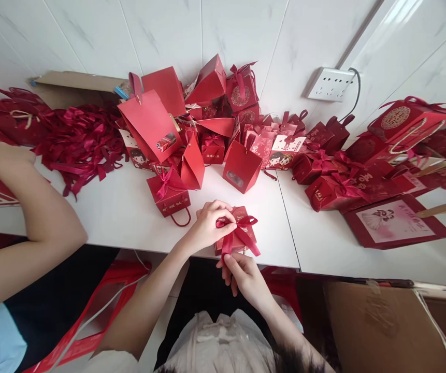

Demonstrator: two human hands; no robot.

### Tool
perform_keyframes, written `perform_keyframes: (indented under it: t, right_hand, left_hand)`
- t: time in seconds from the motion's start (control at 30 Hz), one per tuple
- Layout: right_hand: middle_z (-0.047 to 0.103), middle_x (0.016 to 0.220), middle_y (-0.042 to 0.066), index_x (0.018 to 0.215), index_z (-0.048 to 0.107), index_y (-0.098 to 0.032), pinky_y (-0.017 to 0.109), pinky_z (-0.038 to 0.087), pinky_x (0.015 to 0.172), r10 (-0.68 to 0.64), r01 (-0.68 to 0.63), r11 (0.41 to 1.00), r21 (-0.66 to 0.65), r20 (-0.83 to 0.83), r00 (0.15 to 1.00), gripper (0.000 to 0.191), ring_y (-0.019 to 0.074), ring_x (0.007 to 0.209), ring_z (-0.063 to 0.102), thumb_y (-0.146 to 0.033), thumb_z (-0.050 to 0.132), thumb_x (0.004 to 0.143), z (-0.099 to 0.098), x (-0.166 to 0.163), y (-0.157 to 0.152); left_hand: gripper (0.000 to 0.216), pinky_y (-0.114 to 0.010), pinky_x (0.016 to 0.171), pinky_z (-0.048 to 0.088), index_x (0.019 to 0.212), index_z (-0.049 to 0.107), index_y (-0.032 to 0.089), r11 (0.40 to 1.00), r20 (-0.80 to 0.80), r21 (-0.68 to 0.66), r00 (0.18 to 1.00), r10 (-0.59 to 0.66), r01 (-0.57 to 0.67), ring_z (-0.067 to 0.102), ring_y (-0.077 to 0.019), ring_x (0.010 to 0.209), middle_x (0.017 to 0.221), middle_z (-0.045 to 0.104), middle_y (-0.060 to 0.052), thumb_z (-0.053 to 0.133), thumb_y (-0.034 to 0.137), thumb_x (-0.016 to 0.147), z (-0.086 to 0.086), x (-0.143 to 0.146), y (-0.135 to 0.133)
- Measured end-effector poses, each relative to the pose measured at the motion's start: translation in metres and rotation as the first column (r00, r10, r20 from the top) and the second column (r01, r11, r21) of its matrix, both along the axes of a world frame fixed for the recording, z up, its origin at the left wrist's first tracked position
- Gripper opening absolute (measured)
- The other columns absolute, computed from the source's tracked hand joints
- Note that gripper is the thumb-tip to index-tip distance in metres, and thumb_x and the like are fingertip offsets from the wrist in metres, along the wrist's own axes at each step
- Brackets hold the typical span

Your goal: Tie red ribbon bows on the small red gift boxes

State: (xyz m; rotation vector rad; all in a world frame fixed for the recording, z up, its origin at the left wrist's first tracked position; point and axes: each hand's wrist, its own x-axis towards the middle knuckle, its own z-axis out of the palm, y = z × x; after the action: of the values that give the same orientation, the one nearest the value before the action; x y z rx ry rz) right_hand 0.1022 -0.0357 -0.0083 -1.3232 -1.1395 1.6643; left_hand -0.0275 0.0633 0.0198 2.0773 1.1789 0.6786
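Note:
A small red gift box [239, 213] sits at the table's front edge, right before me. Around it runs a dark red ribbon [227, 244], tied in a bow on top. My left hand [215, 220] pinches the bow near its knot, at the left loop. Lower down, my right hand [242, 272] grips a hanging ribbon tail between thumb and fingers, just off the table edge. The ribbon partly covers the box's printed top. Left of my left hand stands another red box with a bow [168, 194] and a cord handle.
Red gift boxes and bags [242, 163] crowd the back of the white table [129, 217]. A heap of loose ribbons [81, 140] lies at left, beside a co-worker's arm [47, 217]. At right are more boxes [397, 122], a wall socket [329, 84] and a cardboard carton [386, 321].

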Motion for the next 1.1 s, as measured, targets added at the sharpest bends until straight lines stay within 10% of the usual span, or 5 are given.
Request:
perform_keyframes:
  t: [0.47, 0.67, 0.9, 1.1]
  right_hand:
    - [0.052, 0.054, 0.000, 0.084, 0.069, -0.011, 0.014, 0.034, 0.031, 0.009, -0.004, 0.998, 0.066, -0.073, 0.997, 0.056, 0.0068, 0.044, 0.044, -0.064, 0.048, 0.082, -0.006, -0.023, 0.003]
    - [0.061, 0.067, 0.006, 0.081, 0.070, -0.011, 0.015, 0.037, 0.032, 0.187, -0.193, 0.981, -0.023, -0.144, 0.972, 0.061, 0.0106, 0.053, 0.052, -0.070, 0.055, 0.074, -0.005, 0.023, 0.006]
    - [0.048, 0.050, -0.002, 0.063, 0.059, -0.015, 0.015, 0.030, 0.031, -0.289, 0.278, 0.956, -0.098, -0.133, 0.948, 0.054, 0.0070, 0.042, 0.042, -0.068, 0.060, 0.070, 0.003, 0.054, 0.006]
    - [0.046, 0.053, -0.005, 0.058, 0.045, -0.017, 0.018, 0.029, 0.037, -0.188, 0.186, 0.977, 0.100, 0.010, 0.982, 0.050, 0.0030, 0.035, 0.037, -0.060, 0.058, 0.078, -0.001, 0.046, 0.002]
  left_hand:
    - [0.008, -0.046, 0.103, 0.036, 0.073, 0.068, 0.023, 0.996, 0.032, -0.088, 0.999, 0.028, -0.025, 0.053, -0.0250, 0.111, 0.110, 0.059, -0.003, 0.063, 0.025, 0.079, 0.003, 0.001, 0.001]
    - [0.006, -0.050, 0.104, 0.033, 0.075, 0.067, 0.023, 0.996, 0.000, -0.087, 1.000, 0.014, -0.014, 0.052, -0.0253, 0.113, 0.111, 0.059, -0.001, 0.064, 0.026, 0.078, 0.005, 0.001, 0.002]
    - [0.008, -0.048, 0.105, 0.033, 0.076, 0.067, 0.023, 0.999, -0.004, -0.051, 1.000, 0.000, -0.001, 0.051, -0.0248, 0.113, 0.110, 0.058, -0.002, 0.063, 0.029, 0.080, 0.002, 0.001, 0.002]
    - [0.007, -0.049, 0.104, 0.034, 0.075, 0.067, 0.023, 0.999, -0.039, -0.039, 0.999, 0.008, -0.009, 0.052, -0.0248, 0.111, 0.109, 0.058, -0.002, 0.063, 0.027, 0.079, 0.003, 0.003, 0.002]
